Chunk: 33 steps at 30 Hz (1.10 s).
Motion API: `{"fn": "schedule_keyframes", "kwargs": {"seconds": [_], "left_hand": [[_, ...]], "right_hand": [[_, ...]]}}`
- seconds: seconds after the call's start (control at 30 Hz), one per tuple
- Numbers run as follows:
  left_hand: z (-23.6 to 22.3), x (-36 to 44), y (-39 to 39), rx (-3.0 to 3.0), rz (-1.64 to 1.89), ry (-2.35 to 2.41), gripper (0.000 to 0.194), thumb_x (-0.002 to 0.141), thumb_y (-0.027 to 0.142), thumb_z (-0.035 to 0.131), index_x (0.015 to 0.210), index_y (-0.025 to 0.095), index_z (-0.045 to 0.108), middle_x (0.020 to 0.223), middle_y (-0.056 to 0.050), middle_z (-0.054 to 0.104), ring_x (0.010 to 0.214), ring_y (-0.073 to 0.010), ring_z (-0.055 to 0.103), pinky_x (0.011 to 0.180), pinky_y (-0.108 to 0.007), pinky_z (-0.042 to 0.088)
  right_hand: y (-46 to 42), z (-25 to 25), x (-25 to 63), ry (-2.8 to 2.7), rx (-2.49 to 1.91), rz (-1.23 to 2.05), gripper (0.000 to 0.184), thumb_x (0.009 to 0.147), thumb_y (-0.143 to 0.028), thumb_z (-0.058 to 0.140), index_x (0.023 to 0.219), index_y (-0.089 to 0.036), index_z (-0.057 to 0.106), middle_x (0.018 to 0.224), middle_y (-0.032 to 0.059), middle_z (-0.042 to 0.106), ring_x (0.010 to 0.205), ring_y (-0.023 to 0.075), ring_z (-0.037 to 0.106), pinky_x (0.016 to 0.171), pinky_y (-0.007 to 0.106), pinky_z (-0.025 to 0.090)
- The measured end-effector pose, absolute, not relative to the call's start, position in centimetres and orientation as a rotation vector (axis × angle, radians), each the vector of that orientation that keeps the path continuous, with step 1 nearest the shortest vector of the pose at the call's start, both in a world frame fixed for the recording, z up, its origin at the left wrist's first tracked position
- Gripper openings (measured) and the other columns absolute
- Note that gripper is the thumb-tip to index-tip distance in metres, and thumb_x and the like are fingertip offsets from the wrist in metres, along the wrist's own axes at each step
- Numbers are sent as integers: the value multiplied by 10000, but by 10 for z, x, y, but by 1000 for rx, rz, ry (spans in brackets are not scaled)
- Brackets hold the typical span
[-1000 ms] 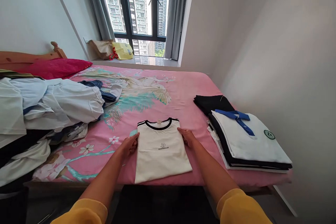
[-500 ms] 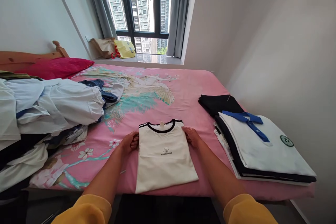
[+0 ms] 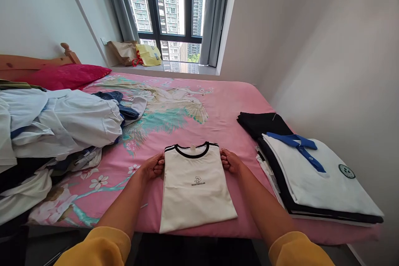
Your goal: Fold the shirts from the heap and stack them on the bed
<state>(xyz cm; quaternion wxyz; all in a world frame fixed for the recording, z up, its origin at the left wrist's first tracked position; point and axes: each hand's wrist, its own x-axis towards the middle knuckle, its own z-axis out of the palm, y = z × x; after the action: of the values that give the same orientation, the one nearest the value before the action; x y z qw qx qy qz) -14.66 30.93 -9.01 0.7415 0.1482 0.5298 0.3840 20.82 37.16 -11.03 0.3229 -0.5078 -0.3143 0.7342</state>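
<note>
From where I stand, the cream folded shirt (image 3: 197,199) lies flat at the lower centre of the frame, on the pink bed (image 3: 230,104). Its longer axis seems to run from the dark-trimmed collar, at the top, down to the bottom edge by the bed's near side. It sits between the two hands, to the right of the left hand (image 3: 154,166) and to the left of the right hand (image 3: 231,161). Both are up by the shoulders, about equally close, so neither is clearly nearer. Each has its fingers curled in at the shirt's side edge; I can't tell whether either pinches the cloth. A folded stack (image 3: 321,187) fills the lower right, and a loose heap of clothes (image 3: 71,120) the left.

Half a second ago the right thumb lapped over the shirt's edge; now that hand sits just at or outside it. The left hand has barely changed, and the shirt lies as it did.
</note>
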Motion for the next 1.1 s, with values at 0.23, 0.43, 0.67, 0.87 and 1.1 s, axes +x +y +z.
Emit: {"fn": "schedule_keyframes", "kwargs": {"seconds": [0.23,0.43,0.67,0.87,1.1], "left_hand": [[-91,-141,317,274,836,1205,358,844,365,522,581,183,361,373,103,283,243,-4,131,261,-125,40],[-97,-137,319,259,925,1281,405,782,311,598,524,196,309,333,106,255,232,-3,125,246,-141,38],[-107,-133,309,327,1229,1289,378,702,298,668,566,193,331,362,110,327,253,-3,189,252,-136,124],[-102,-144,311,346,1152,1257,268,714,331,661,648,175,453,396,104,359,258,-5,170,252,-131,101],[-110,-130,318,394,1345,1349,293,679,275,683,617,186,410,378,111,354,256,-10,220,263,-144,115]], "right_hand": [[378,-116,206,-760,-1313,1943,320,788,-341,594,642,-209,342,450,-117,260,327,19,175,289,137,100],[376,-114,195,-743,-1293,1803,333,718,-308,670,627,-209,366,421,-112,292,327,20,181,288,157,83],[367,-114,190,-715,-1231,1601,358,646,-360,702,640,-218,373,414,-121,289,332,28,215,288,172,125],[370,-112,193,-735,-1268,1635,378,628,-401,707,623,-214,378,419,-118,289,319,26,227,281,168,112],[372,-118,187,-752,-1283,1525,347,658,-394,693,641,-215,396,420,-114,315,319,28,238,276,179,120]]}}
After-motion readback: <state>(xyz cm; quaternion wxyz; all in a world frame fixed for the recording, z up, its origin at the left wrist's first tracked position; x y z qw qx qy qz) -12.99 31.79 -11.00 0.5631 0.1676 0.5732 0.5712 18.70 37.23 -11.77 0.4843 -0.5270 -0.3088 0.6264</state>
